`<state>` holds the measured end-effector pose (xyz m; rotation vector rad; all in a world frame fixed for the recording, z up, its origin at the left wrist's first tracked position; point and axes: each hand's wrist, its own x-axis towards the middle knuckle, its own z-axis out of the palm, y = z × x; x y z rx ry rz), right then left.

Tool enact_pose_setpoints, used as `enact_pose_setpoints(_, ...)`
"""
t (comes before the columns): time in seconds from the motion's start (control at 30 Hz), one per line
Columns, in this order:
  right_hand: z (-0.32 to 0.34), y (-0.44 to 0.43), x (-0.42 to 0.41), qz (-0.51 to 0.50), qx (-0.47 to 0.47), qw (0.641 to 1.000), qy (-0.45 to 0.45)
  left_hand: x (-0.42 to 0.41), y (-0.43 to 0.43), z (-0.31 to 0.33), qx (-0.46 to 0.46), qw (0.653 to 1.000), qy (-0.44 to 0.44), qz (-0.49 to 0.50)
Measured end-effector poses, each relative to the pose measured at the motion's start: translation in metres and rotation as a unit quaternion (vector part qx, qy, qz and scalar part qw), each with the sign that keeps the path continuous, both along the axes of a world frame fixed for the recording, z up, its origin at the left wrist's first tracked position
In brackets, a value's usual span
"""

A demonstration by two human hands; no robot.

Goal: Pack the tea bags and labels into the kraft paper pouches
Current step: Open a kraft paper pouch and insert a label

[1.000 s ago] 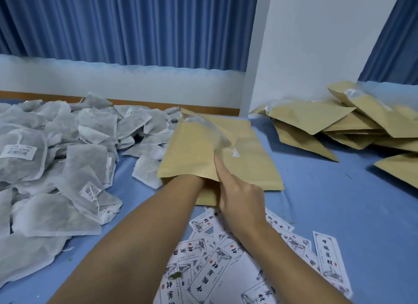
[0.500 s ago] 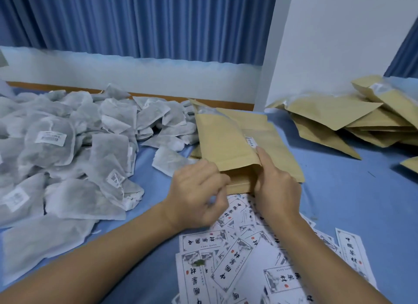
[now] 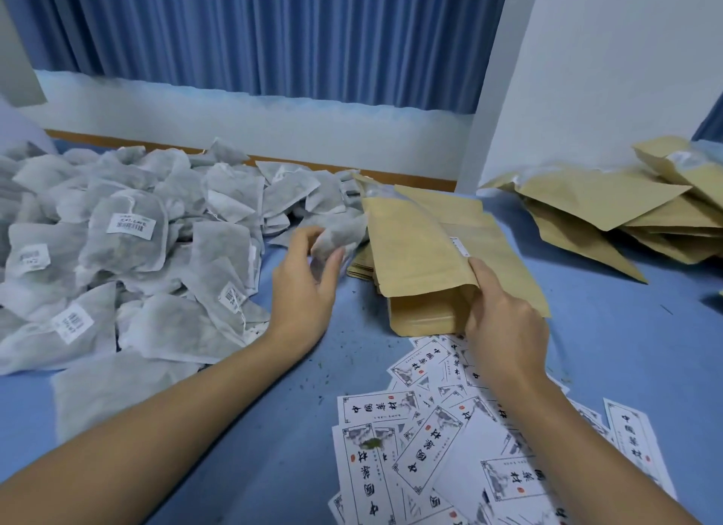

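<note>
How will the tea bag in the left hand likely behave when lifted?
Probably floppy: the tea bag crumples where the left hand pinches it. Likely light, since a finger-and-thumb pinch alone holds it. Its matte, fibrous fabric should not slip easily.

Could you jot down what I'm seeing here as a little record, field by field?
Left hand: grips one tea bag
Right hand: holds the near end of the top pouch
Tea bag heap: on the left
Labels: scattered nearest the person
Other pouches: heaped at far right
Surface: blue cloth
</note>
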<state>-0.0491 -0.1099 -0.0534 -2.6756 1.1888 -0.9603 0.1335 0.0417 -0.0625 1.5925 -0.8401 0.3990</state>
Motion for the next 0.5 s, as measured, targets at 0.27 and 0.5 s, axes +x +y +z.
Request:
enact_pose_setpoints(0.27,-0.003,-0.004,0.001,0.009,-0.016,1.000,-0.003,-0.073,0.004,-0.002,0.088,0.882,-0.432,-0.166)
enact_pose_setpoints(0.5,-0.003,-0.001,0.005,0.046,-0.042,0.997,-0.046,-0.087,-0.030,-0.012,0.336,0.854,-0.392,-0.066)
